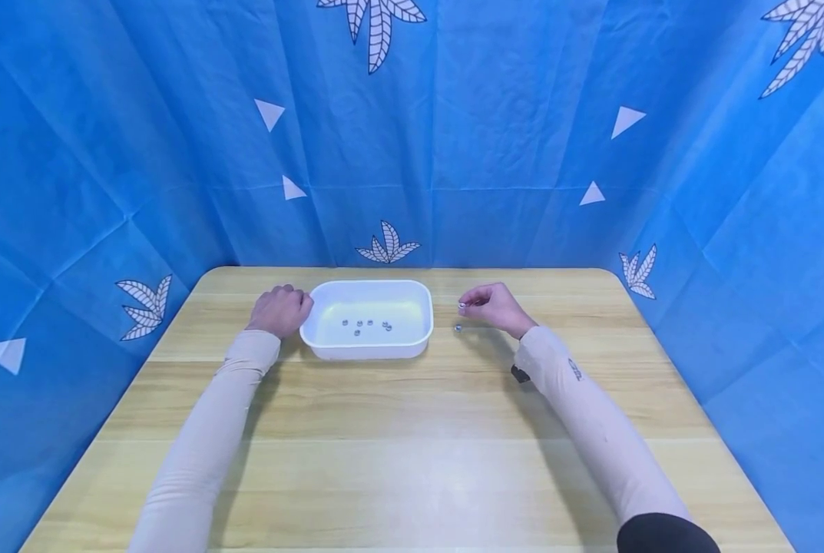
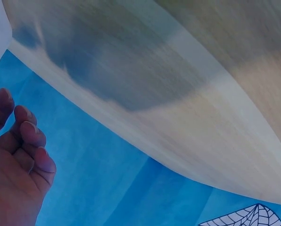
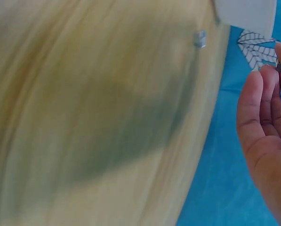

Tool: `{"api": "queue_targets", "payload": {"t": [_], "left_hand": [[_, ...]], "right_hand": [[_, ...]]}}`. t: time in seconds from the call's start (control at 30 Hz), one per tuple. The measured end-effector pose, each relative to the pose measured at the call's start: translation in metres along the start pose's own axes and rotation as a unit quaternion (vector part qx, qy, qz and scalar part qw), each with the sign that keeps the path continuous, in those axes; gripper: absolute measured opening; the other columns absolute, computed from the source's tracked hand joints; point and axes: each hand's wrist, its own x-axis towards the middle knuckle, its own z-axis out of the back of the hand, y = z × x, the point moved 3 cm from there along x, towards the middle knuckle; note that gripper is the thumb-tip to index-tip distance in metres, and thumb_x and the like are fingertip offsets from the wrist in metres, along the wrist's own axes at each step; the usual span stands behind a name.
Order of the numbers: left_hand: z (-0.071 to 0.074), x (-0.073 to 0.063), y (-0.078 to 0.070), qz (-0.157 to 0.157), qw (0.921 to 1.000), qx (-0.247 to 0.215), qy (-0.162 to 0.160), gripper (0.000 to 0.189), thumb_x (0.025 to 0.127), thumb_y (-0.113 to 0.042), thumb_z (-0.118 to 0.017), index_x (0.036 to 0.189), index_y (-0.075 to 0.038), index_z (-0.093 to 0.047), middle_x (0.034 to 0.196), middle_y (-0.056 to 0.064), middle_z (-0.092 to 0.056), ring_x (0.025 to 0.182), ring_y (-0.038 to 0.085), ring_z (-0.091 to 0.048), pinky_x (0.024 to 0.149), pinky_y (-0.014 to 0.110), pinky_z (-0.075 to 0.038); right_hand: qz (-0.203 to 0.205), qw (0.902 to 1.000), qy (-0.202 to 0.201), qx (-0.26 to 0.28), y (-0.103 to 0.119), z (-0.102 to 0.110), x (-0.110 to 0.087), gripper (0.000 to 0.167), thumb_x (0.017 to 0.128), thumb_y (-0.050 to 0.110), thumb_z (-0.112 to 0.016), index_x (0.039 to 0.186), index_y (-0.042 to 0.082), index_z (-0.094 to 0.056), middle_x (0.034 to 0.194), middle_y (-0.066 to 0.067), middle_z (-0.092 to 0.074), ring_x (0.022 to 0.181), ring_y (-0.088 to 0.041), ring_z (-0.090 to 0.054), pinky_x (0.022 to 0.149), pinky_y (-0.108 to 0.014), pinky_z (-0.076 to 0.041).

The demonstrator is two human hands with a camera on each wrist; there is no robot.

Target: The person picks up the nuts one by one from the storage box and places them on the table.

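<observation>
A white rectangular basin (image 1: 366, 352) stands toward the far side of the table, with several small silver metal nuts (image 1: 357, 332) spread on its floor. My left hand (image 1: 282, 311) holds the basin's left rim. In the left wrist view its fingers (image 2: 33, 134) are curled, while the thumb is hidden. To the right of the basin, my right hand (image 1: 498, 309) pinches one small metal nut (image 1: 461, 306) between thumb and fingertips, above the table. Another nut (image 1: 458, 328) lies on the wood just below it; the right wrist view shows this loose nut (image 3: 200, 39) too.
The light wooden table (image 1: 412, 430) has rounded far corners. A blue curtain (image 1: 494, 138) with leaf and triangle prints hangs behind it and along both sides. A dark object (image 1: 520, 374) shows under the right sleeve near the wrist.
</observation>
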Motion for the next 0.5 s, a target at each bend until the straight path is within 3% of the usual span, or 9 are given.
{"api": "queue_targets", "payload": {"t": [0.5], "left_hand": [[-0.002, 0.003, 0.002, -0.001, 1.0000, 0.004, -0.003, 0.050, 0.107, -0.029, -0.033, 0.096, 0.000, -0.073, 0.098, 0.021, -0.070, 0.090, 0.040, -0.064, 0.078, 0.058, -0.054]], "right_hand": [[-0.036, 0.9988, 0.025, -0.022, -0.027, -0.003, -0.005, 0.023, 0.091, 0.003, -0.071, 0.114, -0.002, -0.074, 0.103, -0.014, -0.075, 0.088, -0.017, -0.065, 0.078, -0.025, -0.055]]}}
